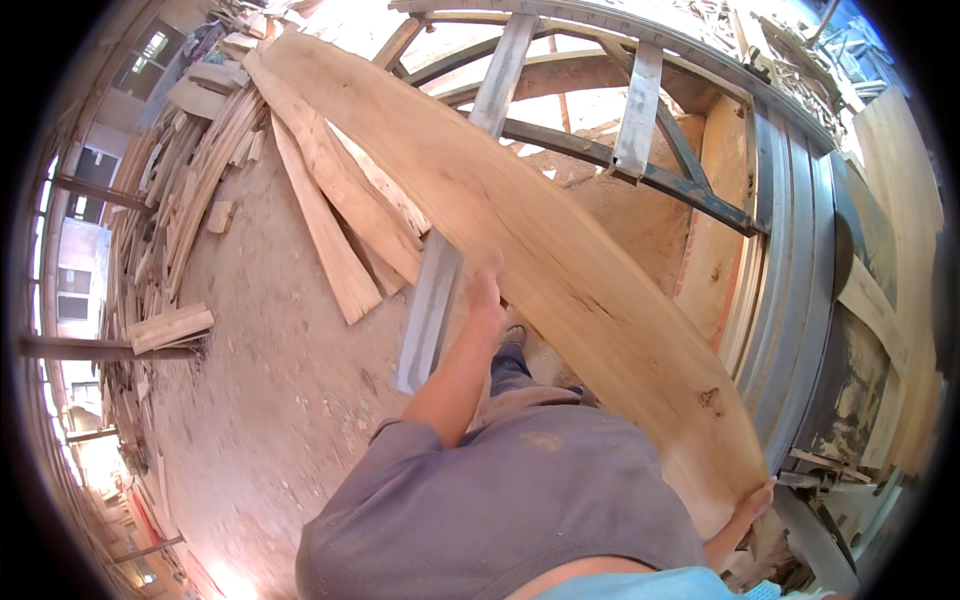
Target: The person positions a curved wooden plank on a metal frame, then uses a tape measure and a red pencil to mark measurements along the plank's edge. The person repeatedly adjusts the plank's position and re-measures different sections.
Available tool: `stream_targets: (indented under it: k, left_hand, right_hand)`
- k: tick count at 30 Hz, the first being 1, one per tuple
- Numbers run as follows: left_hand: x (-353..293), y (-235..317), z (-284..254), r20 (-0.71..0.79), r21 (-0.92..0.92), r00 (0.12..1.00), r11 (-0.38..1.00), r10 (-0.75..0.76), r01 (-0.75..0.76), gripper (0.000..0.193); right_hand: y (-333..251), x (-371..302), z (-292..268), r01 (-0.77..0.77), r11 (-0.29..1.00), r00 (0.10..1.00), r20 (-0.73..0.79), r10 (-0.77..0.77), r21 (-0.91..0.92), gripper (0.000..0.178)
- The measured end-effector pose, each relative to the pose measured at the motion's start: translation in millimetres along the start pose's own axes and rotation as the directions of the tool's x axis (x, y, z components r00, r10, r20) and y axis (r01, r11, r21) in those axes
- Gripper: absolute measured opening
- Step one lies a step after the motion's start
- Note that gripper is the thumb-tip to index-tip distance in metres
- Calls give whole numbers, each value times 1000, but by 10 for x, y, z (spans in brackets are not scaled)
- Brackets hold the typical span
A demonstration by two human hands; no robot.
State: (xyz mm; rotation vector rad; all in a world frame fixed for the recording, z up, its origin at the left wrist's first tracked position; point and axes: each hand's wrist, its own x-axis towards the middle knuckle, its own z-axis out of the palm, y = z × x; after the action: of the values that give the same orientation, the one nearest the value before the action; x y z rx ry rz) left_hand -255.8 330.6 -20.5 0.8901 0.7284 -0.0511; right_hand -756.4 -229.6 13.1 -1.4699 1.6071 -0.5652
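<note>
A long, wide wooden plank [580, 260] stretches diagonally in front of me, from the far left to my right side. My left hand [486, 292] is closed on its left edge near the middle, with some fingers hidden beneath the board. At the near end, beside a dark knot, my right hand [750, 508] grips the corner. Under the plank run the crossbars of a metal frame [437, 290]; whether the board rests on them I cannot tell. Several rough-edged boards [345, 215] lie beyond my left hand, on the plank's left side.
Grey metal rails [800, 270] of a machine bed run along my right, with a dark rounded disc [843, 256] beside them. More planks [905, 200] lean at the far right. Piled timber offcuts [185, 165] line the left wall. A dusty floor [270, 320] lies between.
</note>
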Motion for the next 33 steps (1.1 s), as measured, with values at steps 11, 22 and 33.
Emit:
stream_targets:
  k: [11,22,33]
  left_hand:
    - [499,1084,-363,179,773,636,293,750,-563,46]
    - [246,1409,48,209,634,565,330,798,-700,52]
    - [-375,1870,819,260,207,689,657,677,-724,73]
  right_hand:
    - [-704,-307,-579,38,998,999,23,-37,-43,69]
    - [-1535,-1031,-681,243,958,899,-407,-162,155,69]
    - [-1120,-610,-612,662,426,720,-681,-135,616,49]
